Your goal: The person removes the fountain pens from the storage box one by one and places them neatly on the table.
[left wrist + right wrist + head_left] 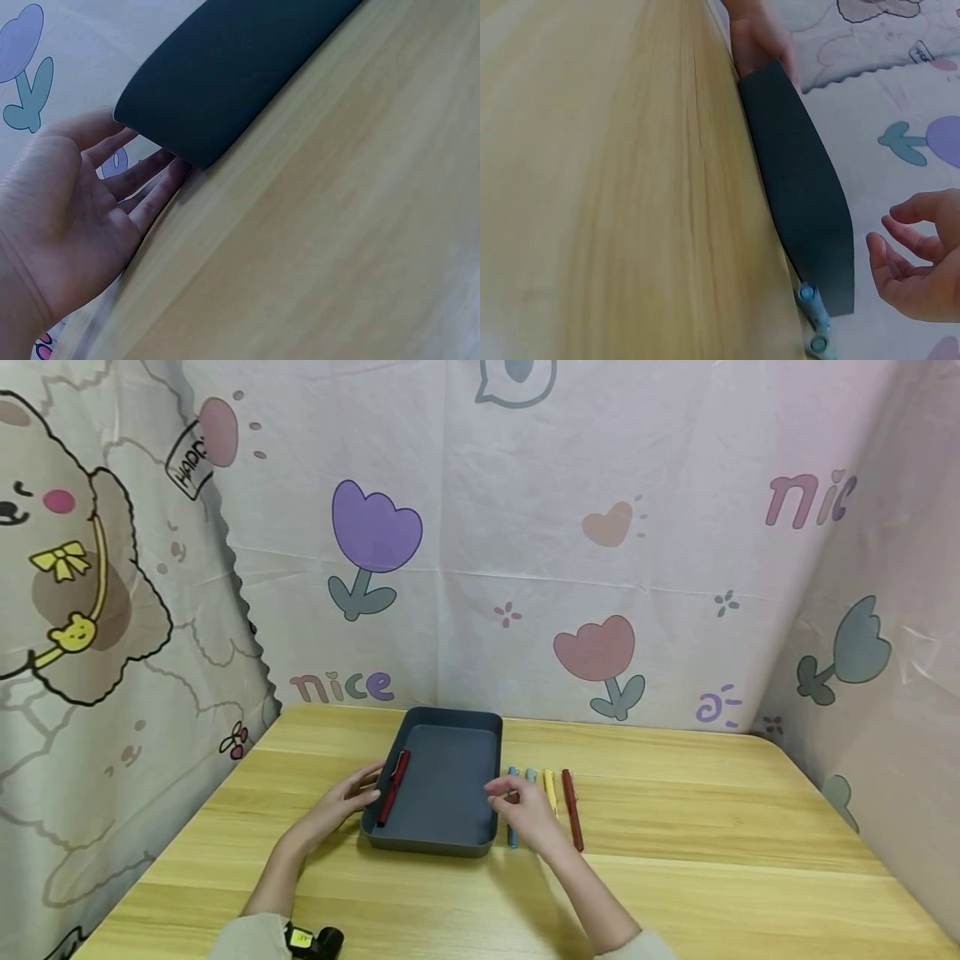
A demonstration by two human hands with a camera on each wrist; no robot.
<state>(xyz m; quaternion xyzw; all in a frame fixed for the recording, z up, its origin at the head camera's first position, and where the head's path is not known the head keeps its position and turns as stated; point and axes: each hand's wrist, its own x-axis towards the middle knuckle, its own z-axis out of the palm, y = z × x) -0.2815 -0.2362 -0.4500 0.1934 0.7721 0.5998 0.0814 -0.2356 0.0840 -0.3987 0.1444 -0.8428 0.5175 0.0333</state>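
Observation:
A dark grey tray (435, 793) stands on the table, with a dark red pen (393, 788) lying along its left side. My left hand (341, 806) holds the tray's left wall, thumb at the rim and fingers against the outside; the left wrist view shows that hand (82, 202) at the tray's corner. Over the right rim hovers my right hand (528, 810), fingers loosely bent, nothing between them. Beneath and beside it lie a blue pen (512, 835), a light blue pen (531, 773), a yellow pen (550, 789) and a red pen (573, 814), partly covered by the hand.
The wooden table (712, 827) extends to both sides of the tray. Behind it hangs a printed cloth (487, 527), with more cloth at left and right. A black device (315, 942) is worn at the left sleeve.

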